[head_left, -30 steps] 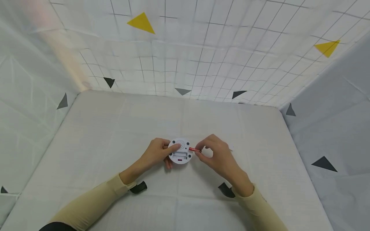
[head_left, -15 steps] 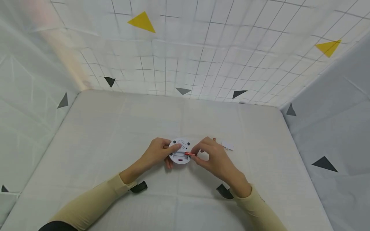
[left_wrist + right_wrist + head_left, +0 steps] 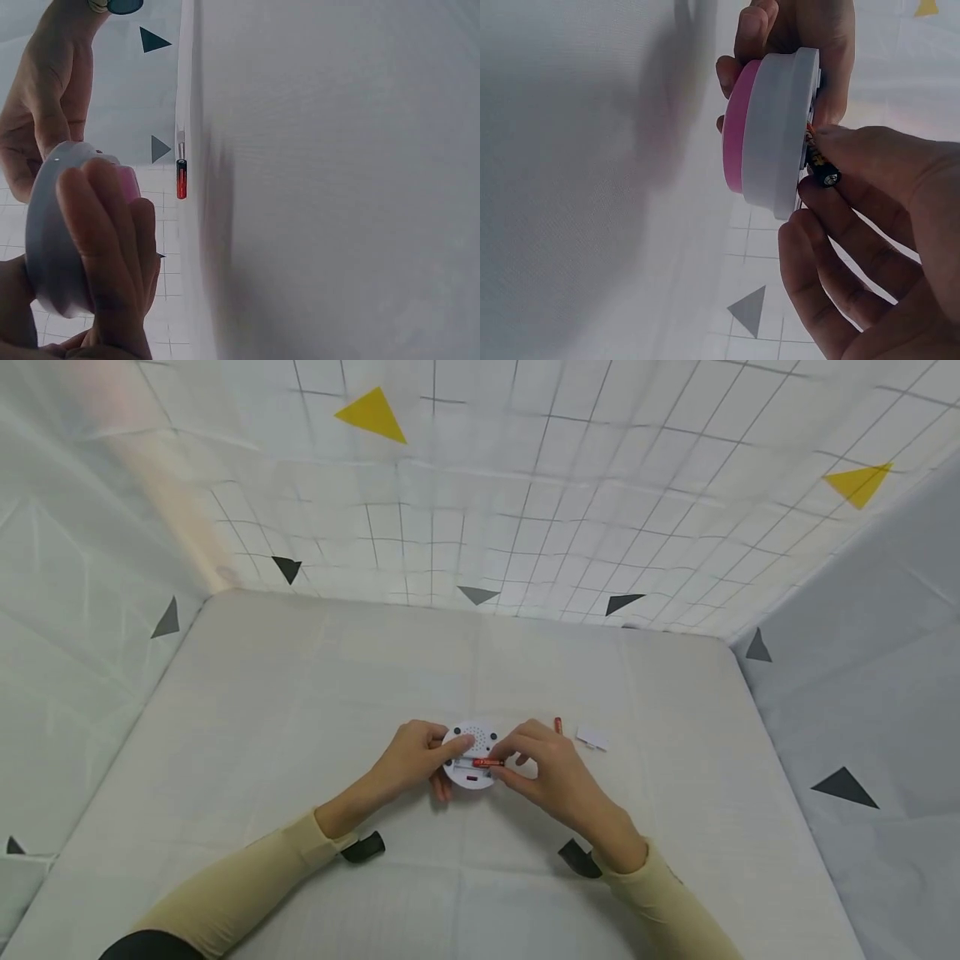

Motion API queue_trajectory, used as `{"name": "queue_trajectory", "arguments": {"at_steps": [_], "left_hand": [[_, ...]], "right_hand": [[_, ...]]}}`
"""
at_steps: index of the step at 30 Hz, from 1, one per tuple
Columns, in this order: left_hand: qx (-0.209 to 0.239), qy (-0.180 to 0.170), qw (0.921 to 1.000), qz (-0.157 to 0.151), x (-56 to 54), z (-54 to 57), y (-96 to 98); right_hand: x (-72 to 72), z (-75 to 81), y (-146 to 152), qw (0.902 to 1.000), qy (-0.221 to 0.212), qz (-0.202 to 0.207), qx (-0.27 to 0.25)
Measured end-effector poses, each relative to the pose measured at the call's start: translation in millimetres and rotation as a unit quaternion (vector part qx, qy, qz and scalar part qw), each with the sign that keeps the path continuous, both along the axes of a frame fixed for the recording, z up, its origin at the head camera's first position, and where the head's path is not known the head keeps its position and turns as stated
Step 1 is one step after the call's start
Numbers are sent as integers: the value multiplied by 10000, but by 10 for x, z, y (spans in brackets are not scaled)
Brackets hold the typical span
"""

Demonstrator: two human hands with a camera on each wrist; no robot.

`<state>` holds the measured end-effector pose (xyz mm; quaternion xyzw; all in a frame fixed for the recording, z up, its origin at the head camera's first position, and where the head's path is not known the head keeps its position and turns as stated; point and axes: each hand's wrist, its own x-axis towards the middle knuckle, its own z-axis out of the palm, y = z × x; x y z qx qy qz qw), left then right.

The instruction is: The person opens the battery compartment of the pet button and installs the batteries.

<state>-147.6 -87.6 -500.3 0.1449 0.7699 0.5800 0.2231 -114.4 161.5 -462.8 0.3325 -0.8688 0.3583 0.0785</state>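
My left hand (image 3: 411, 760) holds a round white device (image 3: 477, 729), thumb across its underside and fingers beneath. That underside faces up, with speaker holes, dark feet and a battery compartment. In the right wrist view the device's side (image 3: 780, 127) is white with a pink part (image 3: 739, 131) facing the table. My right hand (image 3: 553, 768) pinches a red and black battery (image 3: 487, 762) at the compartment. Tilted, the battery (image 3: 822, 161) has its black end sticking out; its other end is hidden behind the rim and thumb.
A second red battery (image 3: 558, 725) lies on the white table (image 3: 375, 668) beyond my right hand. To its right lies a small white cover (image 3: 592, 738). Fabric walls with black and yellow triangles stand at the back and sides.
My right hand has moved left, bringing the battery from beside the device to over its compartment. The second battery and white cover have come into fuller view.
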Motion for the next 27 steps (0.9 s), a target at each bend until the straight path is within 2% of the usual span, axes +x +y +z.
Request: {"name": "queue_trajectory", "arguments": {"at_steps": [13, 27], "left_hand": [[15, -118, 9999, 116, -24, 20, -12], [174, -169, 9997, 86, -18, 21, -13]], "right_hand": [[-33, 151, 154, 9996, -102, -250, 127], [-30, 13, 53, 9996, -254, -81, -6]]}}
